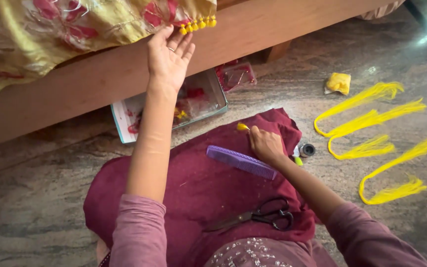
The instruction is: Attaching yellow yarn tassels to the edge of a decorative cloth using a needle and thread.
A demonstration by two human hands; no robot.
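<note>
My left hand (168, 58) is raised with fingers apart, its fingertips touching the hem of a gold cloth (50, 34) with red flowers, beside a row of small yellow tassels (197, 24). My right hand (265, 144) rests on a maroon cloth (193, 183) across my lap, fingers closed on a small yellow tassel (242, 127). A purple comb (241, 161) lies just left of that hand. Black scissors (263, 217) lie lower on the maroon cloth.
A wooden bed frame (253, 34) runs across the top. A shallow open box (184, 106) and a red packet (236, 75) sit beneath it. Long yellow thread bundles (371, 128) lie on the stone floor at right, with a yellow scrap (339, 82) and small spool (307, 150).
</note>
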